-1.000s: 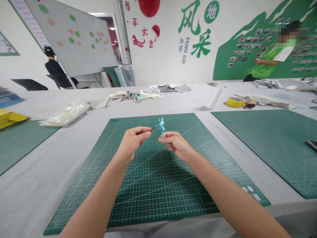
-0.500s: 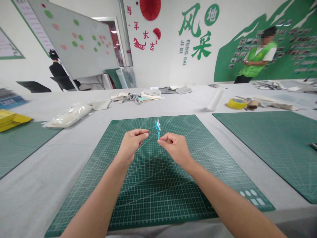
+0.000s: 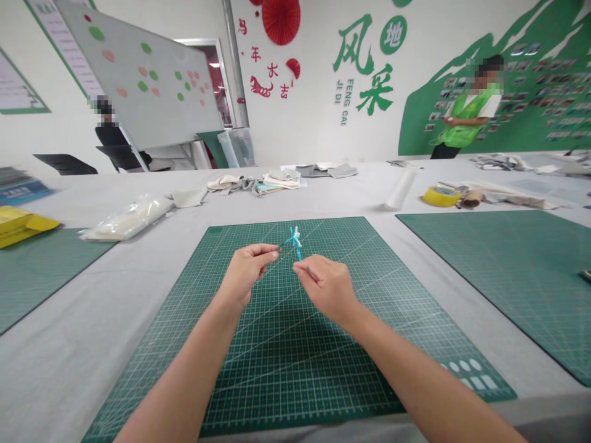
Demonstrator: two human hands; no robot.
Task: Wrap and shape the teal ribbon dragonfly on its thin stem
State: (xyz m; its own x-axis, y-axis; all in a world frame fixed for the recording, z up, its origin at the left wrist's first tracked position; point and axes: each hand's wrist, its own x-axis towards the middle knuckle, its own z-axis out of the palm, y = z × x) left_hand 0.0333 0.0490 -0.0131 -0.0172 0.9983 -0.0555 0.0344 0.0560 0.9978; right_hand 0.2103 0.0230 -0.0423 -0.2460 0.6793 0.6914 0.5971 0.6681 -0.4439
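Note:
Over the green cutting mat (image 3: pixel 295 344), both of my hands meet at a small blue-and-white piece (image 3: pixel 296 237) with a spiky, flower-like top. It is too small for me to name more exactly. My left hand (image 3: pixel 247 271) is closed in a pinch on a thin, dark stick-like end that runs to the piece's left side. Just below and to the right, my right hand (image 3: pixel 327 280) is closed, thumb against forefinger, at the lower blue end of the piece. The fingertips cover that end. The piece is held upright in the air, above the mat's far half.
Another cutting mat (image 3: pixel 503 271) lies to the right, and part of a third (image 3: pixel 41 271) to the left. A clear plastic packet (image 3: pixel 129 218), folded cloths (image 3: pixel 277 181) and a yellow tape roll (image 3: pixel 441 195) lie beyond. A person in a green vest (image 3: pixel 471 114) stands across the table.
My right hand has turned slightly and its fingers have curled in more at the lower end of the piece. The left hand keeps its pinch. The person in the vest has shifted left.

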